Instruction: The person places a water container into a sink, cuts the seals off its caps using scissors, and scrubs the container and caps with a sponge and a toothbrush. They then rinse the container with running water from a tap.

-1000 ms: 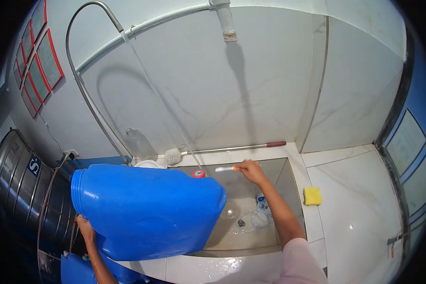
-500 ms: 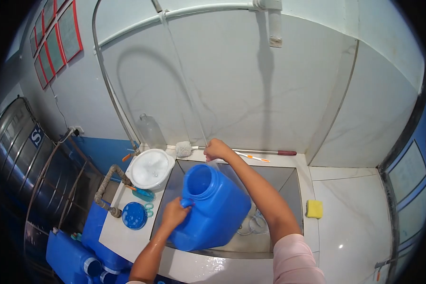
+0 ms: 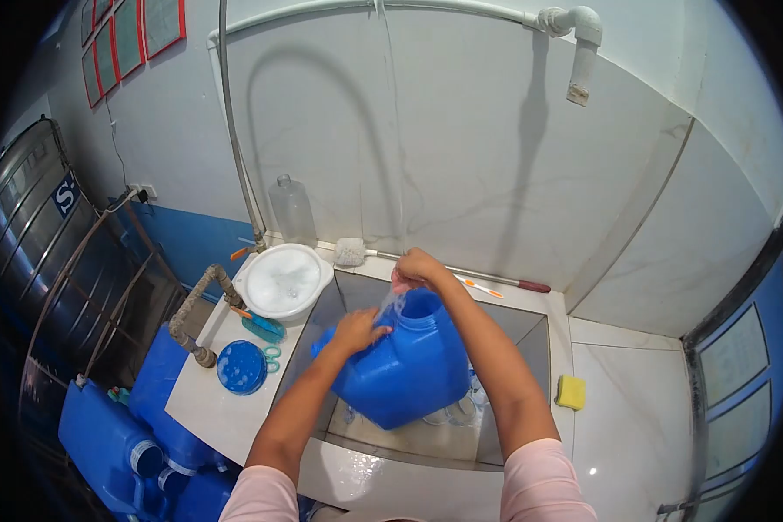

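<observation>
A large blue plastic jug (image 3: 404,365) is tilted over the grey sink (image 3: 522,348), its open mouth facing up and toward the wall. My left hand (image 3: 357,332) is closed on the jug's upper left part, around the handle area. Above the mouth, my right hand (image 3: 416,268) has its fingers curled downward; whatever they hold is hidden. A thin stream of water (image 3: 398,209) falls from above to my right hand, and splashes run down between it and the jug. Clear objects (image 3: 465,409) lie on the sink bottom, partly behind the jug.
Left on the counter are a white basin (image 3: 284,283) with suds, a blue lid (image 3: 242,367) and a teal brush (image 3: 264,327). A long-handled brush (image 3: 351,252) lies along the wall beside a clear bottle (image 3: 292,211). A yellow sponge (image 3: 571,392) sits right. Blue jugs (image 3: 104,435) stand lower left.
The jug has turned, its mouth shifting right, under my right hand. My left hand has moved up along it. Water now splashes by the mouth. The view has shifted a little.
</observation>
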A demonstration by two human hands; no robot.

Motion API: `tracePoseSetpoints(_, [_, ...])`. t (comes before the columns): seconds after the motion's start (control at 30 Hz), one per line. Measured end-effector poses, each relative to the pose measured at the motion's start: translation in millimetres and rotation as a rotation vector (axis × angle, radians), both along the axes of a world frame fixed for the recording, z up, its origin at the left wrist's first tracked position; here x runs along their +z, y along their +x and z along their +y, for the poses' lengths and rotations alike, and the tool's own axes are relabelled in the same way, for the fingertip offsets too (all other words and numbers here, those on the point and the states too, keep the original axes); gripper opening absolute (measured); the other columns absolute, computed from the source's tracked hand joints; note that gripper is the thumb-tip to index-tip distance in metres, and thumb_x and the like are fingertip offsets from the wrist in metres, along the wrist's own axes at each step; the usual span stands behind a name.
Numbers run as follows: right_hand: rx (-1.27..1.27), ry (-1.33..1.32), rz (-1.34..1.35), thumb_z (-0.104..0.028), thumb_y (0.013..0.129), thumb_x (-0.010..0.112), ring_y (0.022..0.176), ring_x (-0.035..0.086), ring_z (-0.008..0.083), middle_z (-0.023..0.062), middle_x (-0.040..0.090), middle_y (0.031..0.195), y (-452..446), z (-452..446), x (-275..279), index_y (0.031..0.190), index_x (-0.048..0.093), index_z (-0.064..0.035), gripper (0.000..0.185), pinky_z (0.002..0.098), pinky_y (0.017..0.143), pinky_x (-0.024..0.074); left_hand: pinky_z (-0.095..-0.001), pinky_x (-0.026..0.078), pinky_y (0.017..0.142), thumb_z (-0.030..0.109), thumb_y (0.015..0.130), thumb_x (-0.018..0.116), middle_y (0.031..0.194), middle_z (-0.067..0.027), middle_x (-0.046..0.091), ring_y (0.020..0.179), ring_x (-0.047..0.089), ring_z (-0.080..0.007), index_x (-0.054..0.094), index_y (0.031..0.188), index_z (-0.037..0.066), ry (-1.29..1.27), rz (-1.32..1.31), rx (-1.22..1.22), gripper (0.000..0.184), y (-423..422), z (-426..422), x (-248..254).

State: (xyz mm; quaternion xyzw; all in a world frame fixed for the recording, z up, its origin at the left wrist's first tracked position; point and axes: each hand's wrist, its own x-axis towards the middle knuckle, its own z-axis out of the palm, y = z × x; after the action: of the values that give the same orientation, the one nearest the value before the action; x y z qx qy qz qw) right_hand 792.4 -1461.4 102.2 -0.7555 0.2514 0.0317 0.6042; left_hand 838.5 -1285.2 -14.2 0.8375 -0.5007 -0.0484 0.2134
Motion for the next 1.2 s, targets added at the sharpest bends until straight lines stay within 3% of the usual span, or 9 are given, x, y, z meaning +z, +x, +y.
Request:
tracePoseSetpoints(0.27, [0.056,-0.186,-0.007,0.005,0.073,0.050,0.053,0.063,0.0269,0.0167,0.060,0.058,15.1,-14.3,-12.9,0.068,0.061,0.0077,0.012,0.0358,0.044,0.0504,-0.0439,0.037,0.086,0.033,0.075,0.066,0.098,-0.0154,0.055,0.098,0.051,-0.0336,0.053,0.099,0.003,-0.291,-0.018,-0.171,0.040,-25.1,16.5,3.4])
tracePoseSetpoints(0.37, [0.406,-0.504,-0.105,-0.001,0.075,0.049,0.051,0.061,0.0206,0.0148,0.061,0.063,22.8,-30.2,-35.5,0.070,0.062,0.0050,0.016,0.0295,0.045,0.0507,-0.0442,0.036,0.089,0.019,0.072,0.063,0.098,-0.0148,0.054,0.099,0.049,-0.0333,0.053,0.097,0.004,-0.299,-0.050,-0.389,0.031,-39.5,47.9,22.8])
tracePoseSetpoints(0.43, [0.059,-0.090,0.001,-0.002,0.076,0.048,0.049,0.060,0.0188,0.0133,0.060,0.063,11.9,-16.6,-14.4,0.069,0.061,0.0043,0.016,0.0284,0.047,0.0518,-0.0447,0.035,0.092,0.011,0.069,0.061,0.099,-0.0147,0.054,0.101,0.049,-0.0334,0.054,0.095,0.003,-0.235,-0.040,-0.500,0.028,-38.1,52.6,22.5])
tracePoseSetpoints(0.6, [0.001,-0.052,-0.026,0.002,0.075,0.046,0.045,0.060,0.0220,0.0160,0.059,0.057,8.9,-9.2,-14.4,0.068,0.062,0.0049,0.017,0.0313,0.041,0.0488,-0.0474,0.030,0.102,0.004,0.058,0.059,0.103,-0.0143,0.052,0.106,0.047,-0.0340,0.053,0.095,0.005,-0.290,-0.160,-0.617,0.037,-30.4,34.4,12.9])
tracePoseSetpoints(0.83, [0.013,-0.085,-0.004,-0.002,0.075,0.047,0.051,0.061,0.0194,0.0107,0.059,0.063,8.3,-11.9,-10.7,0.069,0.060,0.0023,0.016,0.0297,0.050,0.0519,-0.0457,0.039,0.091,0.005,0.059,0.060,0.106,-0.0143,0.057,0.103,0.052,-0.0316,0.056,0.094,0.005,-0.366,-0.164,-0.511,0.035,-12.1,-19.8,15.0])
tracePoseSetpoints(0.9, [0.030,-0.140,-0.006,-0.002,0.075,0.046,0.053,0.062,0.0194,0.0119,0.061,0.066,10.9,-13.7,-13.8,0.071,0.062,0.0023,0.016,0.0299,0.050,0.0519,-0.0457,0.045,0.077,0.009,0.062,0.062,0.093,-0.0172,0.063,0.089,0.058,-0.0347,0.058,0.092,0.004,0.082,-0.164,-0.332,0.031,-3.4,-27.4,22.3])
tracePoseSetpoints(0.97, [0.046,-0.201,-0.018,-0.002,0.075,0.046,0.055,0.063,0.0194,0.0132,0.062,0.068,12.7,-16.0,-17.3,0.073,0.063,0.0023,0.017,0.0301,0.051,0.0518,-0.0465,0.046,0.073,0.011,0.064,0.062,0.087,-0.0190,0.062,0.083,0.059,-0.0373,0.058,0.091,0.003,0.149,-0.098,-0.283,0.029,-5.6,-23.6,32.7])
tracePoseSetpoints(1.13, [0.547,-0.896,0.140,-0.024,0.069,0.061,0.096,0.057,0.0397,0.0254,0.061,0.099,-29.5,22.4,-34.5,0.099,0.062,0.0027,0.040,0.0428,0.085,0.0460,-0.0500,0.047,0.070,0.015,0.069,0.060,0.080,-0.0254,0.061,0.078,0.059,-0.0434,0.057,0.089,-0.002,0.007,0.104,0.085,0.026,-18.8,6.1,-6.2])
tracePoseSetpoints(1.2, [0.616,-1.158,-0.054,-0.024,0.069,0.065,0.090,0.058,0.0342,0.0191,0.060,0.097,-55.1,49.8,-74.4,0.124,0.046,0.0015,0.063,0.0416,0.080,0.0451,-0.0485,0.047,0.073,0.020,0.072,0.061,0.086,-0.0262,0.061,0.082,0.059,-0.0415,0.056,0.092,-0.003,0.037,0.217,0.207,0.031,-31.3,16.7,-6.4])
